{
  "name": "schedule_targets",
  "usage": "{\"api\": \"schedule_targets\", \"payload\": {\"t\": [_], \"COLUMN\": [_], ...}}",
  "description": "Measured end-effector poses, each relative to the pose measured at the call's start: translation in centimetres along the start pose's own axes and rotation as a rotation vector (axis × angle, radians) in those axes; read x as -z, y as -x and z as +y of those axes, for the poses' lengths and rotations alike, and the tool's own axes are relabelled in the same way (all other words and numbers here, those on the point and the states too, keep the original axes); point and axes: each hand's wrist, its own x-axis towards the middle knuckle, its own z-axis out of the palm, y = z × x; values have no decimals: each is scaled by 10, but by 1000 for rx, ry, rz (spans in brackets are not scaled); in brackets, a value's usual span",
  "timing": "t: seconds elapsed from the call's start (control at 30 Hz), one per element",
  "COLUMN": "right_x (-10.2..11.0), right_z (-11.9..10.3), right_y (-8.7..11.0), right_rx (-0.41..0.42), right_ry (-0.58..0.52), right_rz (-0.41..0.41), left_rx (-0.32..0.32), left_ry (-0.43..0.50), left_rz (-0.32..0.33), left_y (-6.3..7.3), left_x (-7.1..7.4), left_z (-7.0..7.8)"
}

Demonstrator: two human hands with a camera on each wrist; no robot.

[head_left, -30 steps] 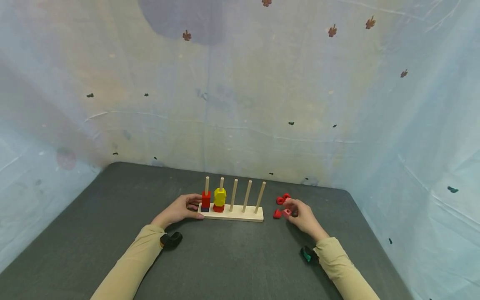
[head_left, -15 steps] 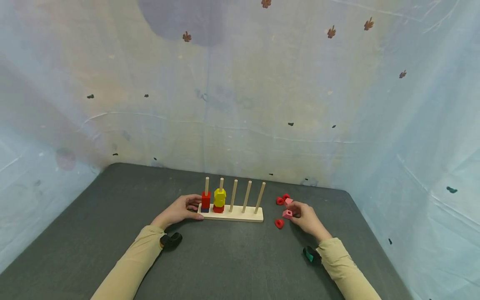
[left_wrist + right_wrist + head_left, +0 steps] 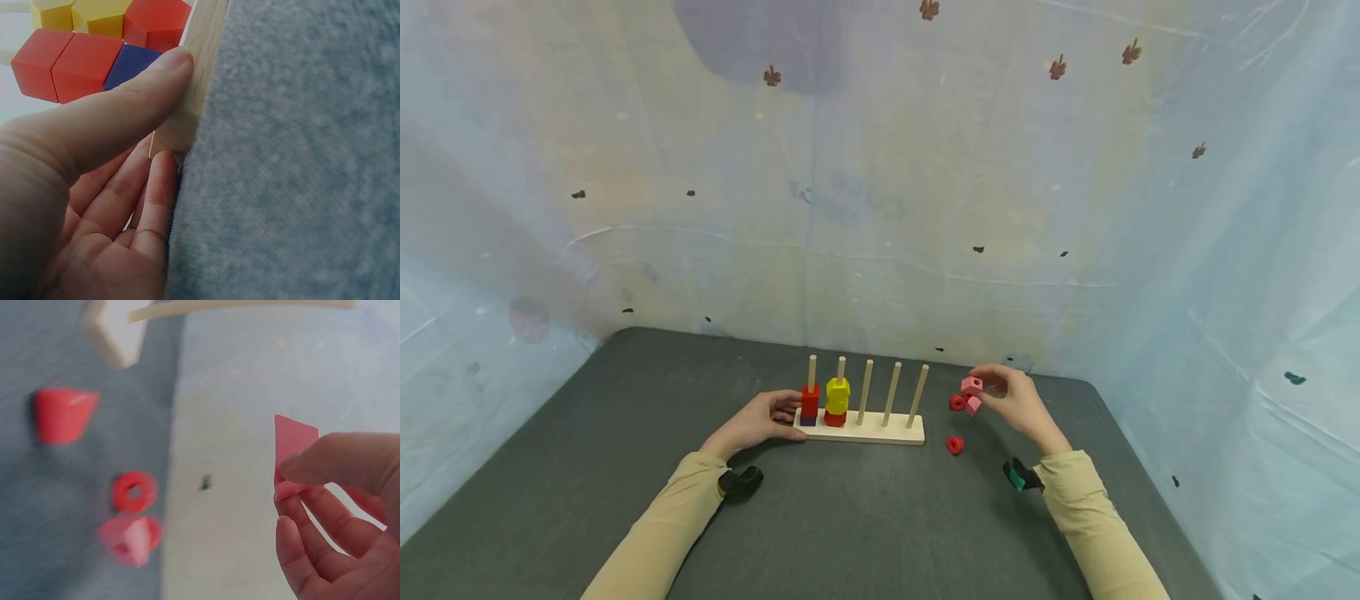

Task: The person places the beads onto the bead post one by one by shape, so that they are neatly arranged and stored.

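A wooden peg stand (image 3: 887, 432) with several upright pegs lies on the dark table. My left hand (image 3: 758, 423) holds its left end, the thumb on the base's edge and the fingers round the end. The first peg carries red blocks (image 3: 81, 65) over a dark blue block (image 3: 131, 62); on the second, yellow blocks (image 3: 838, 396) sit above a red one (image 3: 156, 24). Right of the stand, my right hand (image 3: 1018, 404) pinches a pink block (image 3: 292, 447) between thumb and fingers, raised off the table. A second pink block (image 3: 128, 540) lies below it.
Beside the lower pink block are small red rings (image 3: 134, 492), one partly hidden. Nearer to me lies a red block (image 3: 955, 445) with a hole. A pale patterned curtain (image 3: 880, 208) hangs behind and beside the table (image 3: 850, 533).
My right hand has taken a pink block from the table and moved it up and away from me. Earlier, the red block shifted toward me. My left hand stays at the stand.
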Motion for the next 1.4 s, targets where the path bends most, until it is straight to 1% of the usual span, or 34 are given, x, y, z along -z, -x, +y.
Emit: {"api": "schedule_targets", "payload": {"t": [0.17, 0.3, 0.43, 0.5, 0.63, 0.77, 0.9, 1.13, 1.23, 1.4], "right_x": [11, 13, 9, 5, -8, -21, -35, -49, -59, -72], "right_z": [-27, -57, -98, -115, -132, -139, -141, -140, -128, -111], "right_y": [-19, -30, -34, -34, -38, -42, -44, -45, -49, -56], "right_rx": [54, 131, 202, 233, 275, 306, 337, 342, 341, 317], "right_ry": [-53, -122, -173, -173, -176, -202, -223, -247, -250, -300], "right_rz": [20, 46, 35, 19, -8, -15, -32, -60, -56, -47], "left_rx": [-6, -3, -11, -15, -24, -49, -51, -51, -49, -45], "left_ry": [-6, -5, 0, -3, -23, -39, -30, -14, -9, -10], "left_rz": [2, -1, -14, -16, -9, -14, -17, -34, -31, -26], "left_y": [-1, -1, -2, -2, -2, -1, 1, 1, 1, 0], "left_x": [0, 1, 1, 2, 2, 1, 2, 2, 1, 1], "left_z": [0, 1, 2, 3, 5, 7, 4, 0, 0, 1]}}
